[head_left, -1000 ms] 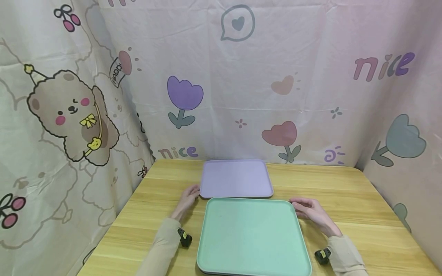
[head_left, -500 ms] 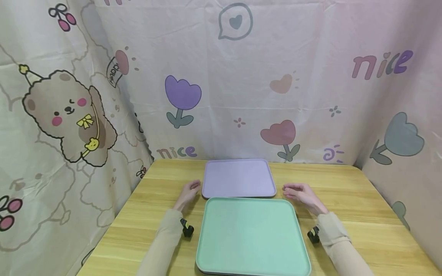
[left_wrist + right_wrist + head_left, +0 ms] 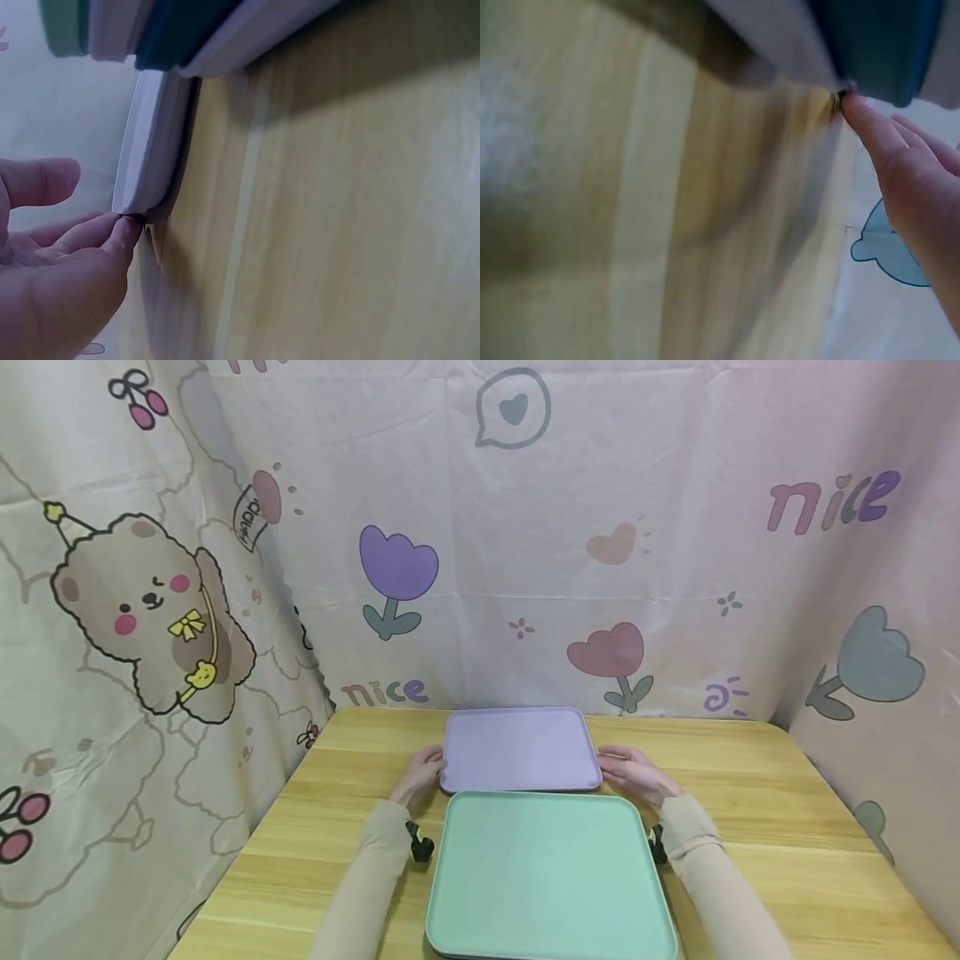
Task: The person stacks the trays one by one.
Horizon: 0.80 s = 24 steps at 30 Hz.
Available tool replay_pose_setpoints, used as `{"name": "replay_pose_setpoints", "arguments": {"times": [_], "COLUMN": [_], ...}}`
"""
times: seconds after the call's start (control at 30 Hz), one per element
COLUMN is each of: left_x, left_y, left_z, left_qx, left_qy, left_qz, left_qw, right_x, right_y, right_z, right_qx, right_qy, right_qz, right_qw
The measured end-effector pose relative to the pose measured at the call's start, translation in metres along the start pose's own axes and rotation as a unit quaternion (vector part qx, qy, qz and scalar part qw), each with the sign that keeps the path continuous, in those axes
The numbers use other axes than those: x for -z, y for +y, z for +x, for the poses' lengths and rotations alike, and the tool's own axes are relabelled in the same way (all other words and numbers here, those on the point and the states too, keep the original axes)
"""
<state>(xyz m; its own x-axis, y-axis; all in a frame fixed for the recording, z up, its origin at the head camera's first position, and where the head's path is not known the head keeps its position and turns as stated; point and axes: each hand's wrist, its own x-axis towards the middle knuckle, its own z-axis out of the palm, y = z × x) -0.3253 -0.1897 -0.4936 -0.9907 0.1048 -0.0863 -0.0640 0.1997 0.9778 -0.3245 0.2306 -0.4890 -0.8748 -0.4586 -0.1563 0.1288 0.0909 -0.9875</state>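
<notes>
A lilac rectangular tray [image 3: 521, 747] lies flat on the table's far side. My left hand [image 3: 418, 775] is at its left edge; in the left wrist view the fingertips touch the low corner of the tray's side wall [image 3: 150, 150] while the thumb stands apart from it. At the opposite edge is my right hand [image 3: 636, 774], its fingers extended toward the tray's right side. Nearer to me lies a larger mint-green tray [image 3: 551, 872], on top of a stack. Below it in the left wrist view show a pale tray and a dark teal tray [image 3: 180, 34].
Everything stands on a wood-grain table [image 3: 757, 827]. A printed cloth curtain [image 3: 517, 568] rises right behind the lilac tray, and another hangs along the left. The stack reaches close to the lilac tray's front edge and lies between my forearms.
My right hand has moved left and away from me, from the mint-green tray's corner to the lilac tray's right edge. My left hand has shifted slightly forward along the left edge.
</notes>
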Motion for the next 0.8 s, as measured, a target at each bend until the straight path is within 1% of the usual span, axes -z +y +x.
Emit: {"name": "replay_pose_setpoints", "arguments": {"times": [0.07, 0.23, 0.37, 0.47, 0.57, 0.67, 0.8], "left_x": [-0.001, -0.005, -0.01, -0.01, -0.006, -0.003, -0.001], "left_y": [-0.001, -0.001, 0.002, 0.004, 0.004, 0.001, -0.005], "left_z": [0.001, 0.004, 0.008, 0.011, 0.014, 0.018, 0.024], "left_qx": [0.0, -0.002, -0.005, -0.013, -0.013, -0.021, -0.027], "left_qy": [-0.002, -0.015, -0.025, -0.03, -0.021, -0.013, -0.011], "left_qz": [-0.002, -0.011, -0.016, -0.016, -0.022, -0.01, -0.003], "left_qw": [1.0, 0.9998, 0.9996, 0.9993, 0.9994, 0.9997, 0.9996], "right_x": [0.001, 0.008, 0.013, 0.017, 0.02, 0.021, 0.023], "right_y": [0.001, 0.0, -0.003, -0.006, -0.006, -0.005, -0.002], "right_z": [0.0, -0.004, -0.013, -0.015, -0.012, -0.008, -0.001], "right_qx": [0.001, 0.002, -0.002, -0.003, 0.003, 0.002, 0.0], "right_qy": [-0.009, -0.006, 0.017, 0.042, 0.061, 0.073, 0.063], "right_qz": [-0.003, -0.011, -0.01, -0.007, -0.019, -0.039, -0.053], "right_qw": [1.0, 1.0, 1.0, 0.999, 0.998, 0.997, 0.997]}}
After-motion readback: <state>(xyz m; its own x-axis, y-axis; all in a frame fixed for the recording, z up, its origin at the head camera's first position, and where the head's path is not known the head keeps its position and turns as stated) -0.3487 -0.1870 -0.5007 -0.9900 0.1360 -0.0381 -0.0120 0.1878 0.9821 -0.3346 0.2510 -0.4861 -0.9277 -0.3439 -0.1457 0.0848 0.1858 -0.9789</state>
